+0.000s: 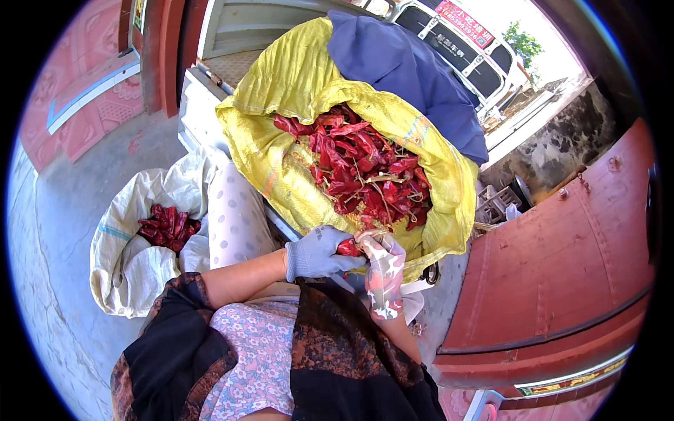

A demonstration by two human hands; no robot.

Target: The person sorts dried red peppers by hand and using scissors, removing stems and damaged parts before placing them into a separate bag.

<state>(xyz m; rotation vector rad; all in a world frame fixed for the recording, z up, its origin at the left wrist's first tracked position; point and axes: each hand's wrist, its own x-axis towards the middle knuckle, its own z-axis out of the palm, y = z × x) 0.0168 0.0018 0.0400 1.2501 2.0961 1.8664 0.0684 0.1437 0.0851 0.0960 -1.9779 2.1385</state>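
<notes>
A dried red chili pepper (348, 247) sits in the fingers of my left hand (322, 252), which wears a grey knit glove. My right hand (383, 258), in a pink-and-white camouflage-patterned glove, pinches the chili's right end; the stem there is hidden by the fingers. Just beyond both hands, a large yellow woven sack (295, 184) lies open with its rim rolled outward. Inside it is a heap of dried red chilies (363, 163) with stems and loose yellow seeds. To my left, a white woven sack (113, 247) holds a smaller pile of red chilies (167, 229).
Blue cloth (400, 63) drapes over the yellow sack's far side. A vehicle (453, 47) bearing writing stands beyond it. At right is a red metal door (547, 252), with a crate (495, 202) near its far end. My knee (237, 216) separates the sacks above the concrete floor (105, 163).
</notes>
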